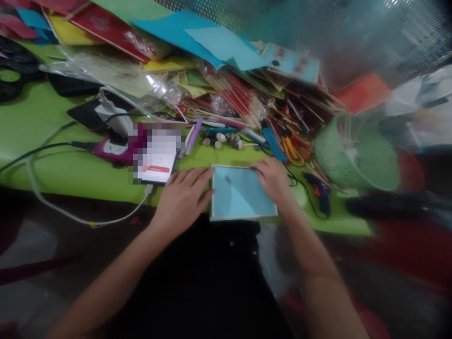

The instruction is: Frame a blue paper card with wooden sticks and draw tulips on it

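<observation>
A light-blue rectangular panel (pixel 240 195) with a thin pale border lies at the table's near edge, in front of my body. My left hand (pixel 183 195) rests flat at its left side, fingers stretched out and the thumb by the left border. At the far right corner, my right hand (pixel 273 179) is closed on the border, fingertips bent over the edge. Whether a small piece is also under those fingertips I cannot make out. Left of my left hand lies a phone (pixel 157 157) with a lit screen, its cable plugged in.
A glue gun (pixel 320 190), orange-handled scissors (pixel 294 148) and a green basket (pixel 356 153) stand on the right. Small stones (pixel 222 140) and pens (pixel 193 136) lie beyond the panel. Sticks, wrappers and coloured paper (pixel 197 37) pile up behind. A purple power strip (pixel 116 148) sits left.
</observation>
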Demonstrator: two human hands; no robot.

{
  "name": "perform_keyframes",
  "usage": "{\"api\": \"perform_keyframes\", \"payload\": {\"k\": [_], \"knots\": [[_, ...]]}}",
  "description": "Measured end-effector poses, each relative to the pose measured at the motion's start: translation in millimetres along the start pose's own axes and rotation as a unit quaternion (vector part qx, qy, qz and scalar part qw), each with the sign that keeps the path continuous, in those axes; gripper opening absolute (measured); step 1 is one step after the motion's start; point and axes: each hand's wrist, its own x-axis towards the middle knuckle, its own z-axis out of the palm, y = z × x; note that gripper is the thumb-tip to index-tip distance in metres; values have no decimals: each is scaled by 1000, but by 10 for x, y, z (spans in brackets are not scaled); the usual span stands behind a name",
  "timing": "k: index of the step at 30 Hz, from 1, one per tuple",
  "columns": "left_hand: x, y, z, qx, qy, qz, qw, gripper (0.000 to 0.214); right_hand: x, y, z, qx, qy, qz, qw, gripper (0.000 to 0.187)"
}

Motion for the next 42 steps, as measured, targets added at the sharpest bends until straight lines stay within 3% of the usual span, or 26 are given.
{"api": "perform_keyframes", "payload": {"k": [3,6,9,16,25,34,42], "knots": [[141,8,74,0,-26,20,999,55,26,15,-17,27,30,3,999,34],[203,14,147,6,-40,33,999,58,-116,46,-84,51,44,7,998,39],[205,10,186,9,-52,40,998,60,-336,59,-136,41,9,-4,999,45],[156,31,179,33,-85,59,994,80,-637,26,-54,-13,-98,-15,995,86],[115,-10,174,39,-129,100,986,123,-638,18,-28,-20,-106,-8,994,95],[498,-46,58,50,-193,86,976,122,-492,12,7,-39,-90,40,994,92],[487,-138,106,39,-177,91,979,126,-445,-4,-49,-19,-123,-23,992,105]]}}
